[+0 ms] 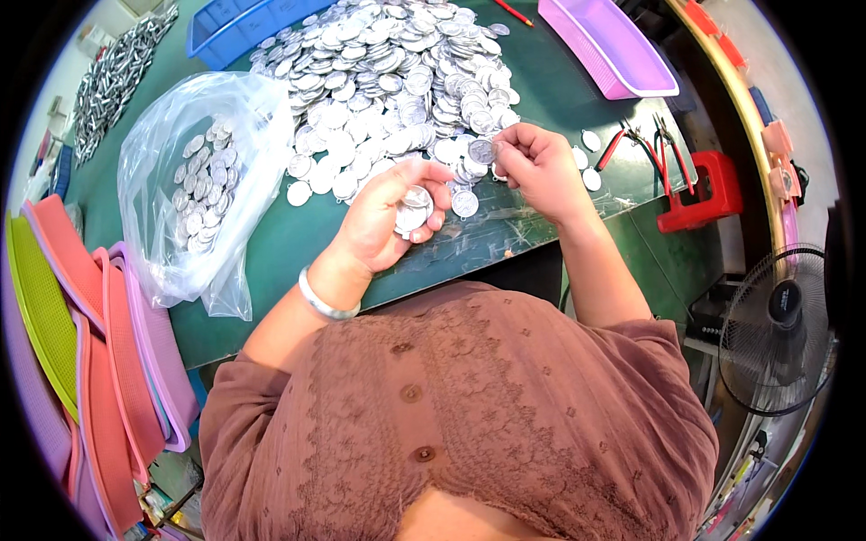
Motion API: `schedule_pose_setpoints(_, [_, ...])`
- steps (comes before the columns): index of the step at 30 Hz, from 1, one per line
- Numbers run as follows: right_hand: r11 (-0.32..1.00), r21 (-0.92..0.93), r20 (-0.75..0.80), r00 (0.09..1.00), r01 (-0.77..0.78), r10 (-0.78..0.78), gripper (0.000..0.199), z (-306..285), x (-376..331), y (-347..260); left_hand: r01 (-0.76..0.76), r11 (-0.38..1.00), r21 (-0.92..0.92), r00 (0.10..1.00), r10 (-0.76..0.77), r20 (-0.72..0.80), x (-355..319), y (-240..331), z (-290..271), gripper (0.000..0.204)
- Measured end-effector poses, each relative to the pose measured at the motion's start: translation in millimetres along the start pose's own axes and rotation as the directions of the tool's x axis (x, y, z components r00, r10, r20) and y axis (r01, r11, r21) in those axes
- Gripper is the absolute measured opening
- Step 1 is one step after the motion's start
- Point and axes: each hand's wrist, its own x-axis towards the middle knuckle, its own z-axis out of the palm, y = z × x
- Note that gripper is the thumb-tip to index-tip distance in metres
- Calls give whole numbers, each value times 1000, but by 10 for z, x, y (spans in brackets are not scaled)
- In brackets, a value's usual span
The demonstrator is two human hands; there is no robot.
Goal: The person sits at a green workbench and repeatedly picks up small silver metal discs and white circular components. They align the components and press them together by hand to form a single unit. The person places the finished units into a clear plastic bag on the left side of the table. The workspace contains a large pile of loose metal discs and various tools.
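My left hand point(383, 212), with a pale bangle point(323, 298) on its wrist, is cupped palm up around several silver medallions point(414, 209). Pinched between the thumb and forefinger of my right hand point(541, 171) is a single round silver medallion point(481, 151), held just above the table. Beyond both hands spreads a large heap of similar medallions point(388, 72), some with small loops at the rim. One loose medallion point(465, 204) lies on the green table between my hands. To the left, a clear plastic bag point(262, 135) holds more of the discs.
A blue bin point(244, 32) and a purple basket point(613, 54) stand at the back. Pliers point(645, 149) lie at the right, near a red stool point(708, 194). Stacked coloured baskets point(99, 361) crowd the left edge; a fan point(780, 329) stands right. Metal parts point(117, 86) are piled far left.
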Motion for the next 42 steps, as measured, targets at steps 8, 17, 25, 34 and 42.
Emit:
schedule_pose_setpoints(8, [871,417,231,957,-259,175,11,106,-107,-135,-7,1000,29,994,10,-111,-24,-2,83,16])
schedule_pose_setpoints(17, [881,394,269,949,-261,161,10,159,-142,-152,7,999,53,986,2,-170,-16,-17,68,10])
schedule_pose_setpoints(25, [985,171,209,975,34,-70,14,196,-182,-74,-58,997,47,988,65,-139,-1,-45,32,14])
schedule_pose_setpoints(34, [964,263,215,973,28,-87,21,215,-206,-91,-109,982,157,971,139,-192,-10,-61,98,32])
schedule_pose_setpoints(42, [942,312,270,962,-126,40,16,222,-205,-150,-129,976,178,967,164,-196,-5,-82,57,30])
